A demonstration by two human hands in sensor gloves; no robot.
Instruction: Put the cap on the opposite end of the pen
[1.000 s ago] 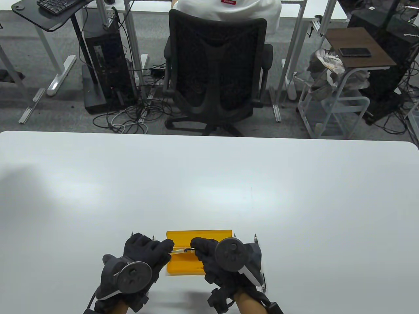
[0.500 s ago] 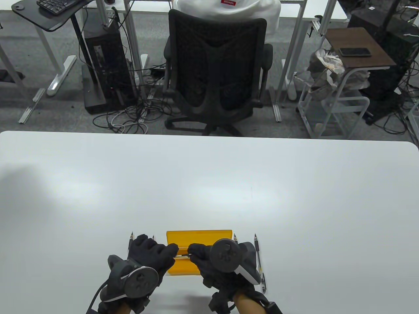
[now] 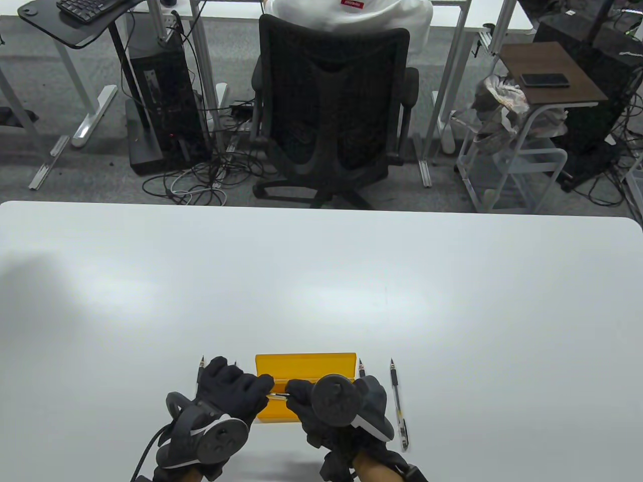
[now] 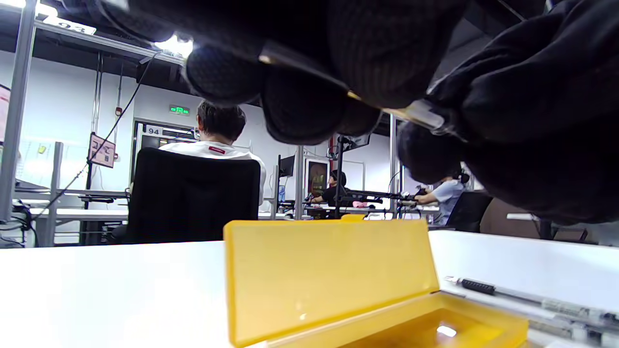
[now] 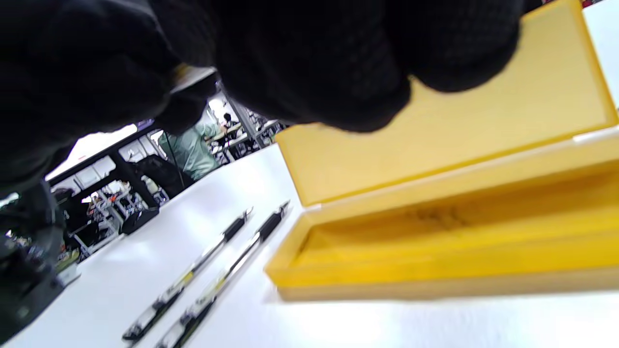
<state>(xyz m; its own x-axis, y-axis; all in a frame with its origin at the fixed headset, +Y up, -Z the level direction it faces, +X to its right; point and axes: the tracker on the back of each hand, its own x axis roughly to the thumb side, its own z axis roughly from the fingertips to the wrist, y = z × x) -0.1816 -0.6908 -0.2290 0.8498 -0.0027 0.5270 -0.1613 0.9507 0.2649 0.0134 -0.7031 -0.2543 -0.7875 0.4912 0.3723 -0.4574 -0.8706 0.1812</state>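
The white table [image 3: 321,281] has an open yellow box [image 3: 301,369] near its front edge. Above the box, the left hand [image 3: 228,389] and the right hand [image 3: 314,401] meet. Both pinch one thin pen [image 4: 416,112] between their fingers. More pens [image 3: 399,404] lie on the table beside the box.

Shared office/lab workspace.
Beyond my bench [image 3: 321,261]: mesh office chair [image 3: 329,108], PC tower [image 3: 163,100], tangled floor cables [image 3: 201,183], keyboard [image 3: 83,7], numbered workstations.
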